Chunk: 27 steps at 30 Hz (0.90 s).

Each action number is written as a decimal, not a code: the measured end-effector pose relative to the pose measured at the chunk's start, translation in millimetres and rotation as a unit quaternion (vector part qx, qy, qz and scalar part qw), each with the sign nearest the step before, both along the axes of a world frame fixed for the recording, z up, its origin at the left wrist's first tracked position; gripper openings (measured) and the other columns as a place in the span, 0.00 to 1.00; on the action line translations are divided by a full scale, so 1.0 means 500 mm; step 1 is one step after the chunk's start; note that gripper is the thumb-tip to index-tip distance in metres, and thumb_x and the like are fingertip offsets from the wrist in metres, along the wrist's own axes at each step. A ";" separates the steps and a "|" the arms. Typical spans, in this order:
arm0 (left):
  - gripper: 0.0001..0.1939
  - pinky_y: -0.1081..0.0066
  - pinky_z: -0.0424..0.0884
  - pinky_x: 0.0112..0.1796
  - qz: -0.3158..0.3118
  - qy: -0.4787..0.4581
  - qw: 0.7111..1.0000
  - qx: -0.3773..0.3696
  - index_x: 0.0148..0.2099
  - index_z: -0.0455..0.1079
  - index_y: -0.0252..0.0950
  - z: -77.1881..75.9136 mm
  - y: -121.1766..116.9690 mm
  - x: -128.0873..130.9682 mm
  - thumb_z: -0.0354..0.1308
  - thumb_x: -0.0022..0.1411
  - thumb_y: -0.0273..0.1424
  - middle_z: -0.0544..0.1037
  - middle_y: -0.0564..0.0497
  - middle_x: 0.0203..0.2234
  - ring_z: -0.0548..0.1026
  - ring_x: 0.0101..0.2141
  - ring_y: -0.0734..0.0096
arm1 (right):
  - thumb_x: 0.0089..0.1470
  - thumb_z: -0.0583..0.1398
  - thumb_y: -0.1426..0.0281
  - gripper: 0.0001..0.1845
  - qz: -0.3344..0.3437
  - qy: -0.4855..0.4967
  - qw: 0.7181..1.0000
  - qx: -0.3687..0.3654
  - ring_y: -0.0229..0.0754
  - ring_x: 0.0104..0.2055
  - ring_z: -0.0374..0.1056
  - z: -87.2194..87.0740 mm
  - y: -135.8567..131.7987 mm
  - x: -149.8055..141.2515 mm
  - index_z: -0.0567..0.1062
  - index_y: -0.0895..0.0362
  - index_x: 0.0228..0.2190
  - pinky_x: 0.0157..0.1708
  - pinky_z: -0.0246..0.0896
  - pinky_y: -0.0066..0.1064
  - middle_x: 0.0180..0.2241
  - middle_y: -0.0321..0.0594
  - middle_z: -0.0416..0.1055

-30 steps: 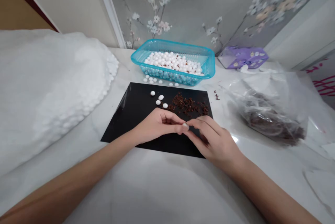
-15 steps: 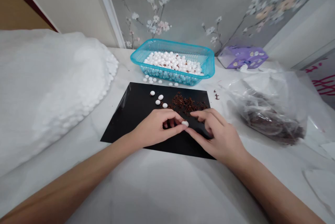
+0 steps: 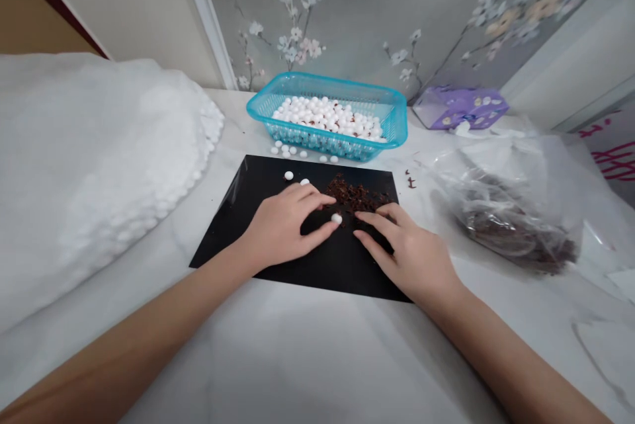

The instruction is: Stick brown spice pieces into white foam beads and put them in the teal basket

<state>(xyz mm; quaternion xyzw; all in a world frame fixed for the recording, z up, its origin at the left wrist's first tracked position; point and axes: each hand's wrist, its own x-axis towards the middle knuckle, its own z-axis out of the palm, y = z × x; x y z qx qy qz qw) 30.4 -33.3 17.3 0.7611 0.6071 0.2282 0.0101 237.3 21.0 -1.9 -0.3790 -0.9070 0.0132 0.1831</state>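
A smooth white oval bead (image 3: 337, 218) lies on the black mat (image 3: 327, 265) near the frame's centre, just beside the left hand's (image 3: 280, 225) thumb, unpinched. Both hands are open, fingers spread, the right hand (image 3: 407, 255) near the dark brown crumbs (image 3: 353, 194). Two more beads (image 3: 288, 175) show farther up the mat.
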 end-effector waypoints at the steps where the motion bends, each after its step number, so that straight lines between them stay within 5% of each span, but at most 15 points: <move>1: 0.17 0.70 0.67 0.39 0.021 0.000 1.000 0.019 0.47 0.69 0.36 0.001 0.004 -0.011 0.50 0.61 0.40 0.74 0.48 0.37 0.71 0.40 0.66 | 0.58 0.53 0.63 0.14 0.003 0.004 1.000 0.002 0.34 0.23 0.67 -0.001 0.000 0.000 0.73 0.51 0.42 0.16 0.56 0.27 0.36 0.36 0.69; 6: 0.24 0.59 0.57 0.52 0.132 0.037 0.990 0.031 0.57 0.61 0.35 -0.006 0.038 -0.096 0.46 0.63 0.41 0.66 0.42 0.52 0.61 0.53 0.57 | 0.57 0.52 0.68 0.12 0.000 0.059 0.998 0.002 0.32 0.21 0.66 -0.001 -0.001 0.001 0.76 0.54 0.35 0.17 0.56 0.26 0.35 0.36 0.72; 10: 0.26 0.57 0.53 0.55 0.140 0.039 0.989 -0.003 0.61 0.55 0.37 -0.015 0.072 -0.147 0.42 0.64 0.41 0.60 0.43 0.58 0.56 0.57 0.57 | 0.56 0.53 0.70 0.11 0.001 0.094 0.996 -0.008 0.30 0.17 0.63 0.001 -0.006 -0.002 0.75 0.55 0.33 0.17 0.56 0.26 0.35 0.36 0.73; 16: 0.20 0.58 0.58 0.50 0.158 0.068 0.985 0.013 0.55 0.63 0.36 -0.019 0.101 -0.163 0.43 0.64 0.36 0.70 0.43 0.50 0.65 0.50 0.56 | 0.56 0.52 0.70 0.10 0.004 0.127 0.992 -0.026 0.33 0.23 0.67 -0.001 -0.006 -0.003 0.74 0.55 0.34 0.20 0.59 0.25 0.34 0.36 0.72; 24: 0.14 0.65 0.64 0.45 0.166 -0.025 0.986 -0.011 0.39 0.71 0.34 -0.028 0.108 -0.185 0.48 0.60 0.36 0.73 0.45 0.36 0.70 0.41 0.62 | 0.57 0.53 0.70 0.10 0.004 0.156 0.988 -0.018 0.33 0.23 0.67 0.001 -0.006 -0.004 0.74 0.55 0.33 0.21 0.60 0.25 0.34 0.36 0.73; 27: 0.16 0.65 0.64 0.45 0.166 -0.030 0.986 -0.005 0.42 0.70 0.34 -0.025 0.104 -0.183 0.48 0.60 0.38 0.73 0.45 0.37 0.70 0.41 0.62 | 0.57 0.53 0.70 0.10 0.011 0.161 0.987 -0.017 0.32 0.23 0.68 0.003 -0.009 -0.006 0.74 0.55 0.34 0.22 0.60 0.24 0.34 0.36 0.73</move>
